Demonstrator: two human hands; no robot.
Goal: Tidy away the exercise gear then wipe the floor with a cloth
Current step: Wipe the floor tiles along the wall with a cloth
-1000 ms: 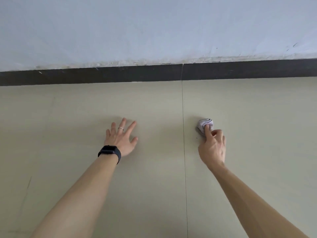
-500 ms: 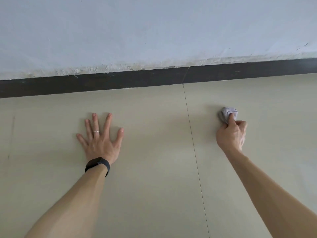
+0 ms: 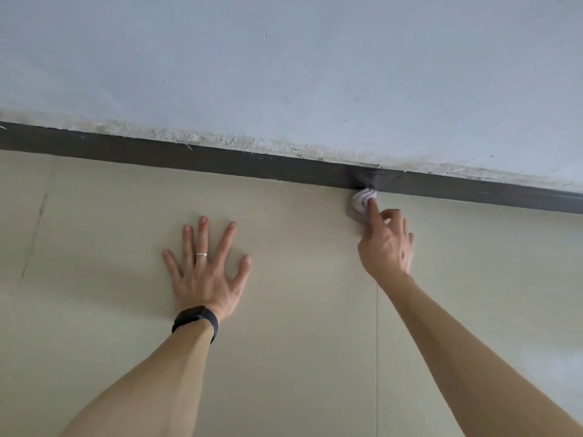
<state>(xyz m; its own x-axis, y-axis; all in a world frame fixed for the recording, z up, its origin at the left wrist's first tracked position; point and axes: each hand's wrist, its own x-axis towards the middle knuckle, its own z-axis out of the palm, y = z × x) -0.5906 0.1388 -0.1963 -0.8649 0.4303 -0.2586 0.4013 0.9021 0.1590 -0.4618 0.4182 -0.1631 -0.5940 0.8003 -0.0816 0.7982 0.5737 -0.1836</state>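
A small crumpled white and grey cloth (image 3: 360, 201) lies on the beige tiled floor (image 3: 299, 326), pushed right up against the dark skirting board (image 3: 220, 159). My right hand (image 3: 386, 247) holds the cloth, with the index finger stretched out on top of it and the other fingers curled behind. The thumb is hidden. My left hand (image 3: 206, 275) lies flat on the floor to the left, fingers spread, with a ring and a black wristband (image 3: 195, 321). No exercise gear is in view.
A pale blue-grey wall (image 3: 284, 74) rises above the skirting board, its lower edge rough and chipped. A thin tile joint (image 3: 377, 357) runs down the floor below my right hand. A dark scuff line (image 3: 34, 234) marks the floor at far left.
My right hand has pushed the cloth away from me until it meets the skirting board. The view has come closer to the wall and tilted. My left hand stays flat on the floor.
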